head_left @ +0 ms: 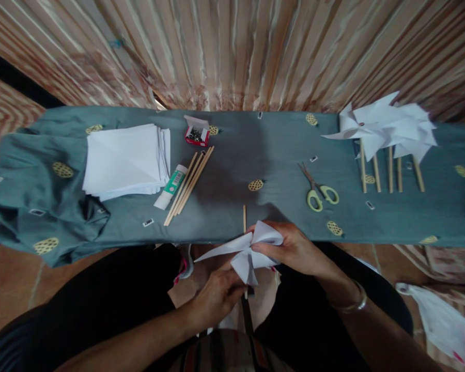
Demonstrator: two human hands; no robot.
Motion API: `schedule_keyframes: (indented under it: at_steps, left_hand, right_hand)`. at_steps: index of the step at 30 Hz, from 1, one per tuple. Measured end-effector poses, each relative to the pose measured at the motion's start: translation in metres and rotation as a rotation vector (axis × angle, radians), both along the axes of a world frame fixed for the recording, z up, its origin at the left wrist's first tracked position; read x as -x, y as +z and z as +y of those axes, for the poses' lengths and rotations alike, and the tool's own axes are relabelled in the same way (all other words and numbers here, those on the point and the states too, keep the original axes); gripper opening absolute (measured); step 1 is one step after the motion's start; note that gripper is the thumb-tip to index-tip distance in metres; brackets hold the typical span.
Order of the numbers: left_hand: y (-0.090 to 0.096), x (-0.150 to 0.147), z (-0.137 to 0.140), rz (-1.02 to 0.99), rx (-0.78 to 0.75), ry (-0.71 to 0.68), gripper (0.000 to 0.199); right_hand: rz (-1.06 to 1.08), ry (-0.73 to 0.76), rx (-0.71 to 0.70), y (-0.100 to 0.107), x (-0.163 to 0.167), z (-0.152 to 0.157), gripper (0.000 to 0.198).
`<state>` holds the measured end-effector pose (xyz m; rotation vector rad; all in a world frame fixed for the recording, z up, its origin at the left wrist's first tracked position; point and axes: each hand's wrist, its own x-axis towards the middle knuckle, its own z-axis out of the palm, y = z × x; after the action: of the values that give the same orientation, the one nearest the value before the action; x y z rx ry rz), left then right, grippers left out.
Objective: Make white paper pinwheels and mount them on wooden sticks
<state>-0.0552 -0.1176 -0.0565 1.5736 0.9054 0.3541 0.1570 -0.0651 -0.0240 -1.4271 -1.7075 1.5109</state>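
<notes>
Nearest, the left hand (pixel 219 293) is being curled at the near side of the paper pinwheel (pixel 248 250), though whether it is clamped on paper or wooden stick (pixel 245 218) cannot be told. At the tablecloth's (pixel 220 214) near edge, the pinwheel is being pinched near its centre by the right hand (pixel 294 250). It is being judged light, springy and easily creased, best gripped at the gathered middle or stiffer stick.

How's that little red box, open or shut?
Open: the red box has its flap raised, and small metal pieces show inside.
</notes>
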Motion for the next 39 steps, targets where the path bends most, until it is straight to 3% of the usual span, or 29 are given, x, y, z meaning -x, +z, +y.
schedule_keyframes:
  at_steps: [5,9,12,15,18,20,26,39]
  left_hand:
    - [-0.001,0.0,-0.006,-0.071,0.015,0.088,0.014]
    - [-0.008,0.002,-0.013,-0.072,0.113,0.233,0.009]
    - [-0.021,0.003,-0.019,-0.048,0.347,0.365,0.002]
    - [-0.031,0.002,-0.021,-0.155,0.619,0.487,0.017]
    - [-0.03,-0.001,-0.017,-0.236,0.794,0.501,0.024]
    - [-0.026,-0.002,-0.014,-0.252,0.848,0.508,0.024]
    - [-0.028,-0.007,-0.021,-0.305,0.932,0.547,0.024]
    - [-0.017,-0.017,-0.021,-0.305,1.092,0.493,0.035]
  right_hand:
    - [-0.106,-0.101,-0.404,-0.009,0.004,0.001,0.011]
    - [-0.127,0.022,-0.594,-0.011,0.007,-0.002,0.016]
    - [-0.121,0.081,-0.624,-0.012,0.008,-0.005,0.021]
    - [-0.13,0.083,-0.588,-0.014,0.007,-0.005,0.019]
    - [-0.16,0.041,-0.522,-0.016,0.005,-0.003,0.016]
    - [-0.173,0.047,-0.537,-0.016,0.004,-0.001,0.017]
    - [-0.28,0.117,-0.753,-0.016,0.007,0.001,0.025]
    - [-0.375,0.137,-0.852,-0.015,0.015,-0.004,0.018]
